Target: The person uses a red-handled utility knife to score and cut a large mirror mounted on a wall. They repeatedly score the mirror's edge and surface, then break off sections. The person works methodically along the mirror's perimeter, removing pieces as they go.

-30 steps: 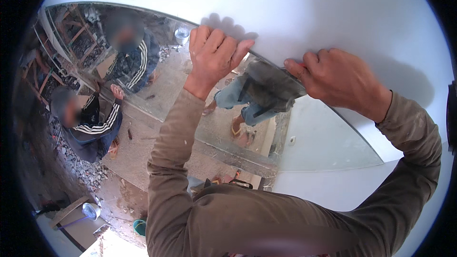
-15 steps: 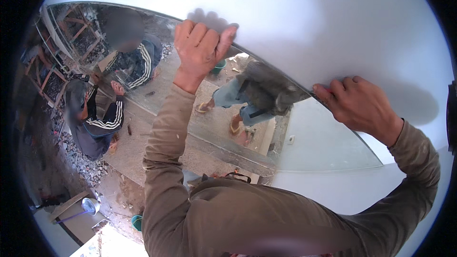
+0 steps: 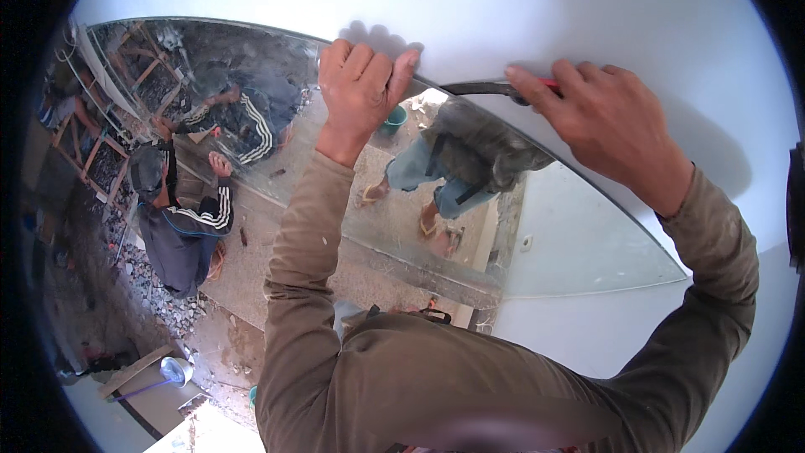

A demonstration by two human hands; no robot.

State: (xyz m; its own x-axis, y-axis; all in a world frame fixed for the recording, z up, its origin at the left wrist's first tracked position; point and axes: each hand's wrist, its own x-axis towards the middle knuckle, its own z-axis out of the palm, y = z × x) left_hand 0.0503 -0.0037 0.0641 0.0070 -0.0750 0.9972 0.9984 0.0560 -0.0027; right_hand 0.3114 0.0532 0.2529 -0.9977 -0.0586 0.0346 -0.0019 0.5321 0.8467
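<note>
Dusty brown floor (image 3: 270, 277) down here, and what a scatter of grey rubble (image 3: 179, 309) along its left side! The co-worker (image 3: 178, 239) crouches on it; just to the right lies 1 small dark piece (image 3: 243, 236), in plain sight.

Grip details lost behind both hands.
The right hand (image 3: 599, 122) covers most of the red handle of a dark curved tool (image 3: 482, 88); the left hand's (image 3: 360, 88) curled fingertips are hidden at the mirror's (image 3: 587, 239) edge. Near left, a brown sleeve (image 3: 303, 260) blocks most of a green bucket (image 3: 252, 397). A small dark piece (image 3: 243, 236) on the left floor is too tiny to identify. The right rim crops a dark object (image 3: 795, 201).
</note>
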